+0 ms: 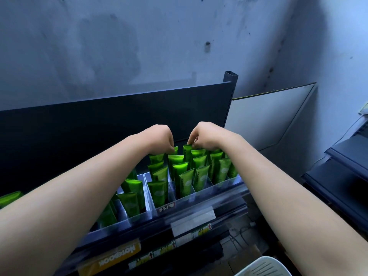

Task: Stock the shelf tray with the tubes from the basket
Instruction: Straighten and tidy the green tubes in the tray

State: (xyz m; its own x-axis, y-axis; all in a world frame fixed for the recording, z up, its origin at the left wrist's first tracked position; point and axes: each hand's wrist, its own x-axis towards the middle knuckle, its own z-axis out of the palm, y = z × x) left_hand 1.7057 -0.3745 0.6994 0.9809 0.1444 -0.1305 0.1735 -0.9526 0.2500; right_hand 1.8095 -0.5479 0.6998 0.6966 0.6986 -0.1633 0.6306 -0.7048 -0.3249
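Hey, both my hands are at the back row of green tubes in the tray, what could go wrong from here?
1. The left hand and right hand each pinch a back-row tube by its top edge; a tug may tip the packed upright neighbours.
2. Both forearms cross above the front tubes, so lowering an arm may knock them over.
3. The clear tray has narrow dividers; a tube may slip into the wrong lane.

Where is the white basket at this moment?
In the head view, the white basket sits at the bottom edge, right of centre, below the shelf tray and under the right forearm.
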